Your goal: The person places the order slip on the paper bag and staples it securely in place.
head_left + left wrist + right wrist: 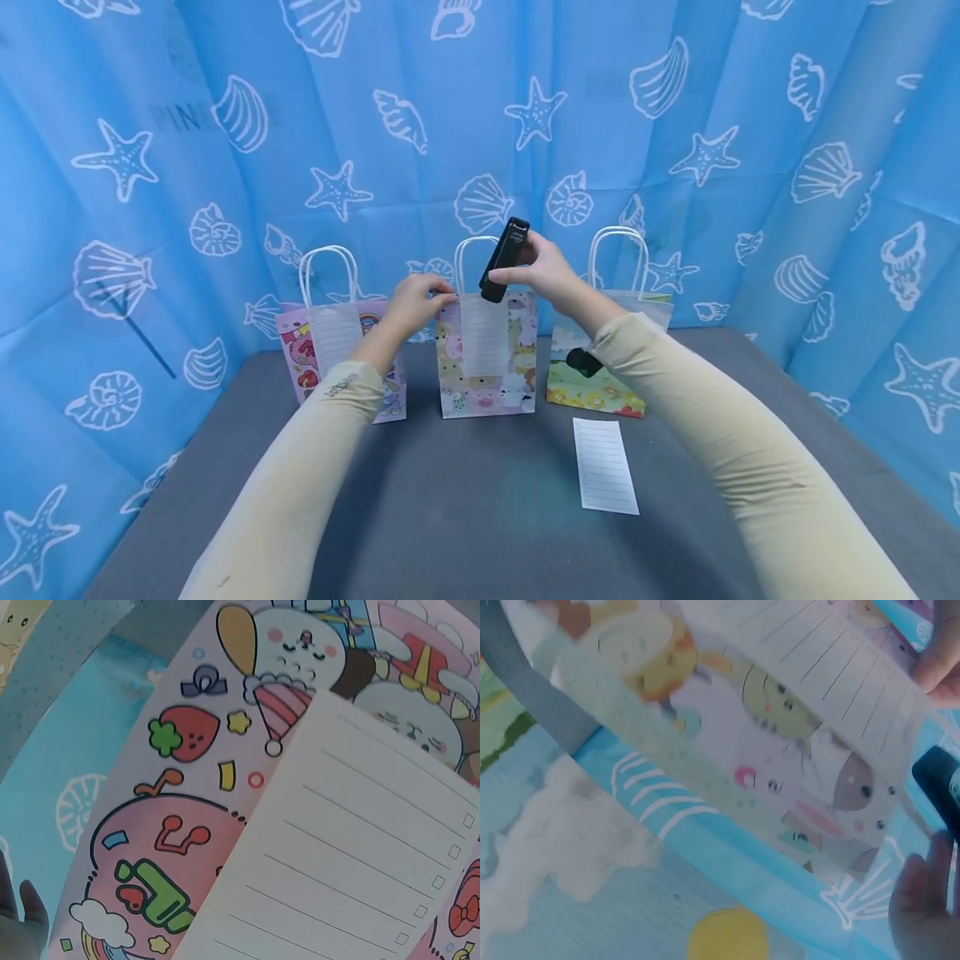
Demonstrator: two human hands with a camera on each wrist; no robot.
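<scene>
In the head view, a paper gift bag with animal prints (450,392) stands upright in the middle, a lined paper slip (484,337) on its front, reaching up to the top edge. My left hand (411,307) pinches this bag's top left corner between thumb and fingers. My right hand (547,271) grips a black stapler (505,260), tilted, just above the bag's top edge by the white handle. The right wrist view shows the stapler (937,784) at the right, near the bag's top. In the left wrist view only part of the left hand (21,930) shows.
On the left stands a pink bag (303,358) with a lined slip (335,333) on its front. A landscape-print bag (592,396) is at the right, partly behind my right arm. Another lined slip (606,465) lies on the grey table (465,517). A blue shell-print curtain (450,150) hangs behind.
</scene>
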